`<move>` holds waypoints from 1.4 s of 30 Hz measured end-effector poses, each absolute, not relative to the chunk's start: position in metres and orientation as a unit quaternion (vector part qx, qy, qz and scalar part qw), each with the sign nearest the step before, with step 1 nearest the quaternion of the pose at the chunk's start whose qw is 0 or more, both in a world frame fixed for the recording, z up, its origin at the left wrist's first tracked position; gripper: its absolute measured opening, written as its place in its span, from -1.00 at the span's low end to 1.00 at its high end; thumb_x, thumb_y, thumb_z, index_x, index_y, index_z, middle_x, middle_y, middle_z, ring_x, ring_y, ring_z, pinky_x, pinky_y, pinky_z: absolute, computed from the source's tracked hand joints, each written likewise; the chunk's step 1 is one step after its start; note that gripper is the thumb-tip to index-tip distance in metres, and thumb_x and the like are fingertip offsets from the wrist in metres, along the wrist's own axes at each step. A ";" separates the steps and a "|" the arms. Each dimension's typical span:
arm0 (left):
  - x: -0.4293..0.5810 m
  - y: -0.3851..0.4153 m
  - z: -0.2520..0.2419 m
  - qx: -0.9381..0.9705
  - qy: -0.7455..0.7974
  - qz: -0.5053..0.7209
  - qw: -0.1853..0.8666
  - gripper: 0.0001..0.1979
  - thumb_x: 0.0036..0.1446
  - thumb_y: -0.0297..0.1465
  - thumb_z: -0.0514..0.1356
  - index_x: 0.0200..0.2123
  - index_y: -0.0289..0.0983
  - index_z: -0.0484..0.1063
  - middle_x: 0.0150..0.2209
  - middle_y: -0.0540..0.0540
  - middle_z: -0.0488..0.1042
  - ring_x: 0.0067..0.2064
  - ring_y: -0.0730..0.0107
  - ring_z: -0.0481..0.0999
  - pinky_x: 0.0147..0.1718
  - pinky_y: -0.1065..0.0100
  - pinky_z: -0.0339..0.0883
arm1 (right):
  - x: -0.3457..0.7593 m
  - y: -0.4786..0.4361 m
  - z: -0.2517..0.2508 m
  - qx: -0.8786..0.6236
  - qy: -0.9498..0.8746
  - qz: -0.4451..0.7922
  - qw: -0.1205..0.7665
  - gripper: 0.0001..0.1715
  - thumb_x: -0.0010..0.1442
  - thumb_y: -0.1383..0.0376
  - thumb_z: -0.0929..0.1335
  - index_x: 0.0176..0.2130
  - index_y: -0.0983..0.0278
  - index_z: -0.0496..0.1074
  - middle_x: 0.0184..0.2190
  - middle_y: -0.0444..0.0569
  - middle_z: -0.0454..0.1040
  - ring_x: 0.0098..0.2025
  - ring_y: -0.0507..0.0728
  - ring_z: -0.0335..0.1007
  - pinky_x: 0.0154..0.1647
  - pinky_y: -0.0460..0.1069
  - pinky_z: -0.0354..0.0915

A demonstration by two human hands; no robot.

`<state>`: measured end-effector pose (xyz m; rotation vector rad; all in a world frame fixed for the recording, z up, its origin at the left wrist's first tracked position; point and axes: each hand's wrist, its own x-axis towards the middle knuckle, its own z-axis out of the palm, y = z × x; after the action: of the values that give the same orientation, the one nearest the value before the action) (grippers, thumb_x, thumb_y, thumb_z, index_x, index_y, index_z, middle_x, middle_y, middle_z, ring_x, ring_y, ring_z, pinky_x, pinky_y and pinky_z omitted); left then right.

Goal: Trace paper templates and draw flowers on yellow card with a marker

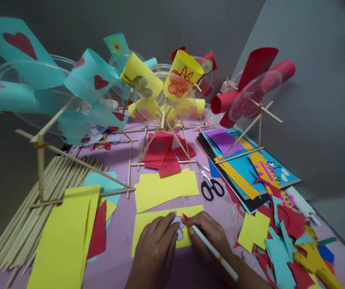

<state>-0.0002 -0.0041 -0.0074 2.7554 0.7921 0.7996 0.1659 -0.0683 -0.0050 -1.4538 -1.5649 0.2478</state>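
Note:
My right hand (pixel 209 230) grips a white felt-tip pen (pixel 214 253) with a red tip, near the edge of a small pale butterfly-shaped paper cutout (pixel 178 222). Fingers together, my left hand (pixel 157 239) holds that cutout down on a yellow paper sheet (pixel 143 224); part of the cutout is hidden under the fingers. Just beyond lie more yellow sheets (pixel 166 186). Black-handled scissors (pixel 211 185) rest to their right, blades partly apart.
Stick-framed paper wheels stand around: blue (pixel 52 88), yellow (pixel 163 92) and red (pixel 256 92). Wooden sticks (pixel 30 220) and yellow strips (pixel 64 237) lie left. Coloured sheets (pixel 235 160), scraps (pixel 280 237) and a yellow tool (pixel 317 261) lie right. Red paper (pixel 160 150) sits under the middle frame.

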 end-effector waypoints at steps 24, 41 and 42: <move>0.005 -0.003 -0.003 0.929 0.271 0.240 0.074 -0.71 0.23 -0.52 -0.04 -0.11 -0.22 0.42 -0.04 -0.07 0.50 -0.11 0.18 0.46 -0.25 0.17 0.37 | 0.170 -0.070 -0.009 -0.588 -0.661 0.105 0.454 -0.83 0.19 0.46 0.24 -0.24 0.25 0.36 -0.46 -0.06 0.47 -0.42 0.11 0.38 -0.40 -0.05 0.31; 0.002 -0.003 -0.006 0.925 0.269 0.262 0.061 -0.72 0.23 -0.50 -0.02 -0.11 -0.22 0.43 -0.03 -0.08 0.50 -0.10 0.23 0.47 -0.22 0.20 0.38 | 0.169 -0.070 -0.010 -0.591 -0.656 0.104 0.458 -0.83 0.19 0.45 0.24 -0.25 0.24 0.37 -0.47 -0.05 0.49 -0.43 0.12 0.38 -0.41 -0.03 0.32; 0.002 -0.003 -0.006 0.924 0.270 0.263 0.061 -0.73 0.24 -0.50 -0.02 -0.11 -0.22 0.43 -0.04 -0.08 0.50 -0.10 0.24 0.48 -0.22 0.21 0.38 | 0.169 -0.070 -0.009 -0.592 -0.655 0.104 0.458 -0.83 0.19 0.45 0.24 -0.25 0.23 0.37 -0.47 -0.05 0.49 -0.43 0.12 0.39 -0.41 -0.03 0.33</move>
<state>0.0022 -0.0028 -0.0057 2.7964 0.8174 0.7970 0.1688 -0.0697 -0.0093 -1.4592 -1.6140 0.2562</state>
